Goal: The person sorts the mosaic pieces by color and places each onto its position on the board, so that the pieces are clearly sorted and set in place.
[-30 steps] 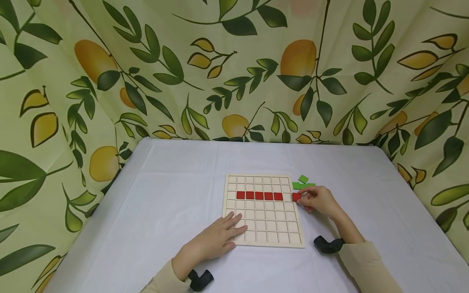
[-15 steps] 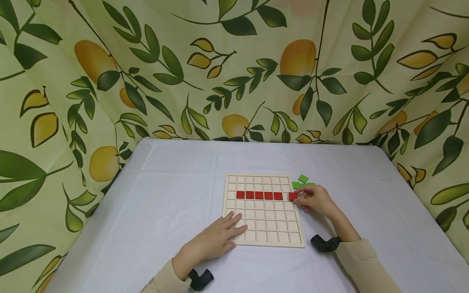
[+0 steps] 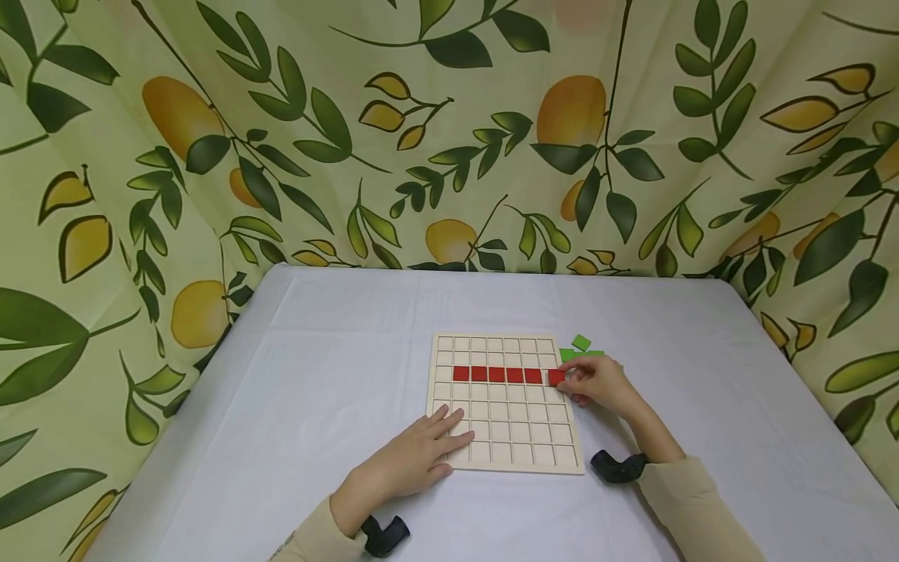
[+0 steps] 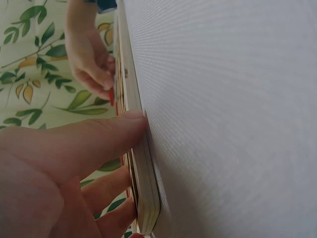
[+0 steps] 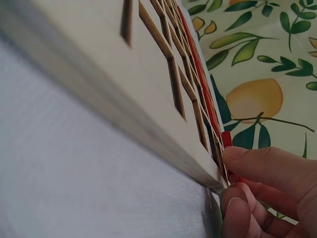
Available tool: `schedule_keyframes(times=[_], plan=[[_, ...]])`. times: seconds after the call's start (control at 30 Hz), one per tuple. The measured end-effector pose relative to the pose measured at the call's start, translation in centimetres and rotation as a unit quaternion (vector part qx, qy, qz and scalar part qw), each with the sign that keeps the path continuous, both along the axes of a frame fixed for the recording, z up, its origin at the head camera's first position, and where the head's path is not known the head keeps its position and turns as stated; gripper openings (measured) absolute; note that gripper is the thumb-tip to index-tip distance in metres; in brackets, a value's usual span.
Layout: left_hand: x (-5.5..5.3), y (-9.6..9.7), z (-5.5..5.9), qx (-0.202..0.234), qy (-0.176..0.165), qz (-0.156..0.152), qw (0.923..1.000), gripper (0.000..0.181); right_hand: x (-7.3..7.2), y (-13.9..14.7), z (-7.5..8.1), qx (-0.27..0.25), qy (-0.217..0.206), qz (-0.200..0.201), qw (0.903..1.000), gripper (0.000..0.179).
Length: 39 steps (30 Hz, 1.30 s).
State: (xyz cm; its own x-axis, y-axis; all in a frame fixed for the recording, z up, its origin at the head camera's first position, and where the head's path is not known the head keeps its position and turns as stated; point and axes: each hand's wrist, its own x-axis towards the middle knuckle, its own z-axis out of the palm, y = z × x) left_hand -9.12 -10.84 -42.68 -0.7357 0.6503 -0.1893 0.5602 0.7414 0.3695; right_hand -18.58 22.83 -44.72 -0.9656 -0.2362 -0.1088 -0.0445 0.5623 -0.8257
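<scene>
A square wooden grid board point(image 3: 520, 433) lies on the white-covered table. Along its third row from the far edge sit several red tiles point(image 3: 496, 375) side by side. My right hand point(image 3: 602, 385) pinches another red tile point(image 3: 556, 378) over the right end of that row, one cell's edge from the last tile. In the right wrist view the thumb and fingers hold this red tile point(image 5: 227, 139) at the board's edge. My left hand point(image 3: 416, 457) rests on the board's near left corner with fingers spread; in the left wrist view its thumb point(image 4: 111, 134) touches the board's side.
Several green tiles point(image 3: 580, 343) lie on the table off the board's far right corner, partly hidden by the right hand. Black wrist devices point(image 3: 618, 467) sit below both wrists. A leaf-and-fruit patterned curtain point(image 3: 449, 156) stands behind the white tablecloth point(image 3: 337, 351).
My right hand has moved left with the red tile, from beside the board's right edge to over the row's end. The left hand has stayed still.
</scene>
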Motion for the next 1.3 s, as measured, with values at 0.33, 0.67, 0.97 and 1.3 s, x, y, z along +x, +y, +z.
schedule_keyframes(times=[0.33, 0.67, 0.97, 1.3], plan=[[-0.06, 0.0, -0.06, -0.005, 0.006, -0.002, 1.0, 0.05, -0.23, -0.38, -0.01, 0.007, -0.01, -0.009, 0.9999, 0.034], [0.01, 0.0, 0.13, -0.003, 0.004, -0.001, 1.0, 0.051, -0.33, -0.68, 0.1, 0.024, 0.008, -0.002, 0.9997, 0.033], [0.05, 0.04, 0.2, -0.005, 0.006, -0.002, 1.0, 0.051, -0.07, -0.5, -0.09, -0.004, 0.046, 0.014, 0.9989, 0.032], [-0.01, 0.06, 0.16, -0.009, 0.007, -0.004, 0.9999, 0.051, -0.48, -0.7, -0.15, 0.033, 0.019, -0.007, 0.9993, 0.033]])
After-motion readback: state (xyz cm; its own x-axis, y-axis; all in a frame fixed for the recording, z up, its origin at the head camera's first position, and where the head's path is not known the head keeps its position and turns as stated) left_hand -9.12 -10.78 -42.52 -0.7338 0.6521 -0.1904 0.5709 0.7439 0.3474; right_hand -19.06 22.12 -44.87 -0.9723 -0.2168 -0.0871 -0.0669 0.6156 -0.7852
